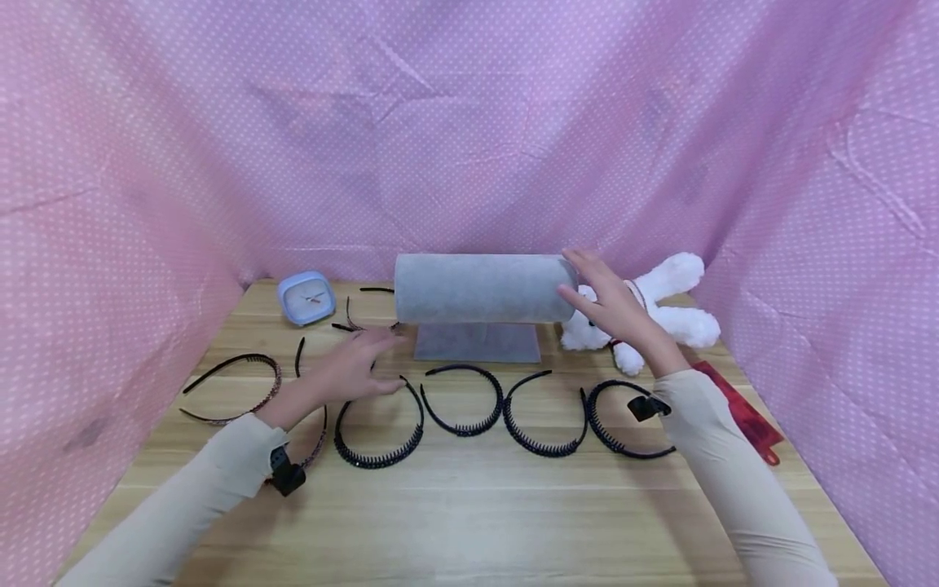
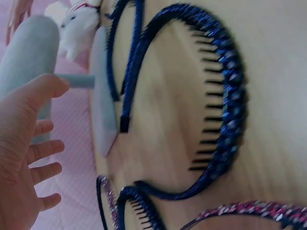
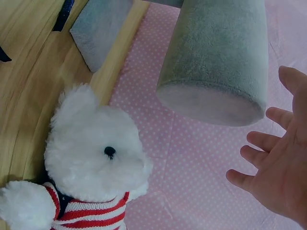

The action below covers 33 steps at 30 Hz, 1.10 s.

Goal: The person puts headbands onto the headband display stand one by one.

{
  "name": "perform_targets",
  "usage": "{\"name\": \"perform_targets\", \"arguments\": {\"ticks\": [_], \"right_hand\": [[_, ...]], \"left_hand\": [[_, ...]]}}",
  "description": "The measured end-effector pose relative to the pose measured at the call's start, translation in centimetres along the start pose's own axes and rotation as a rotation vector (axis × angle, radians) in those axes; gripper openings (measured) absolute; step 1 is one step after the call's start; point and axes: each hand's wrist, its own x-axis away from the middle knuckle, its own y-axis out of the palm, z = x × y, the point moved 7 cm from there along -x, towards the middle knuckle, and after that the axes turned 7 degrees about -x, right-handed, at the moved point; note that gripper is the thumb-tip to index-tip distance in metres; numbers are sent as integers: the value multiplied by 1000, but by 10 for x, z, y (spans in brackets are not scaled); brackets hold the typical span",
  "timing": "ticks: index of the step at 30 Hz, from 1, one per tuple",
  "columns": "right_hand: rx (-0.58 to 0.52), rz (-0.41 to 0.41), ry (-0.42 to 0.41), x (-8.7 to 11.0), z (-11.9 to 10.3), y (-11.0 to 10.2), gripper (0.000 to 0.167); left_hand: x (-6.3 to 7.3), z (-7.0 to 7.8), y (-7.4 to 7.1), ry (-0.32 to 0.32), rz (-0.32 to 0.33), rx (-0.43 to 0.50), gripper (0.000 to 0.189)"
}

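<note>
Near the middle of the back edge of the table [image 1: 477,522], a grey padded roll [image 1: 477,289], level on a short post [image 2: 79,80] over a flat base [image 1: 477,344], probably raised so as to leave room under both ends. Beside the right end of the roll, a right hand [image 1: 609,302] with fingers apart and slightly bent, gripping nothing; contact with the roll hard to tell. In front of the left end and lower, a left hand [image 1: 359,367], likewise with fingers spread and relaxed, around nothing. One hand near each end, perhaps to leave the roll reachable from both sides. In front of the base, a row of four dark headbands [image 1: 377,462] with toothed inner edges, apparently spread out for easy picking up singly. Toward the left edge, a glittery headband [image 1: 277,379], tips to the left; just right of it, another band [image 1: 323,432], partly hidden by the left forearm. By the back left corner, a pale blue clock [image 1: 307,298], face forward, seemingly for easy reading. Toward the back right corner, a white plush toy [image 3: 98,148] in a red-striped top, lying down, perhaps just out of the way. Along the right edge, a flat red thing [image 1: 741,408], too unclear to name. Behind everything, a dotted pink cloth [image 1: 469,122], likely hung as a backdrop.
</note>
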Motion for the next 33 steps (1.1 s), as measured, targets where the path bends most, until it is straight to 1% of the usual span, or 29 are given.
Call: {"name": "perform_targets", "arguments": {"ticks": [4,6,9,11,14,20,24,29,31,33], "right_hand": [[20,-10,3,-1,2,4,67],[34,-9,6,-2,3,5,67],[47,-2,16,-1,4,7,66],[57,2,19,-1,5,8,66],[67,14,22,0,4,11,66],[81,42,20,-2,-1,13,66],[73,46,17,-4,-1,14,67],[71,53,23,-6,-2,15,67],[75,57,26,-6,-2,14,67],[77,61,21,-6,-1,13,66]], "left_hand": [[-3,16,14,87,-14,17,73],[-5,23,21,115,-38,15,76],[-9,31,35,131,-96,0,81],[-11,35,43,136,-137,7,84],[-15,39,54,147,-172,23,88],[-27,51,67,185,-178,30,91],[-35,63,72,219,-192,52,87],[-42,77,81,263,-229,64,82],[-44,82,85,290,-230,59,78],[-46,87,88,317,-216,64,73]]}}
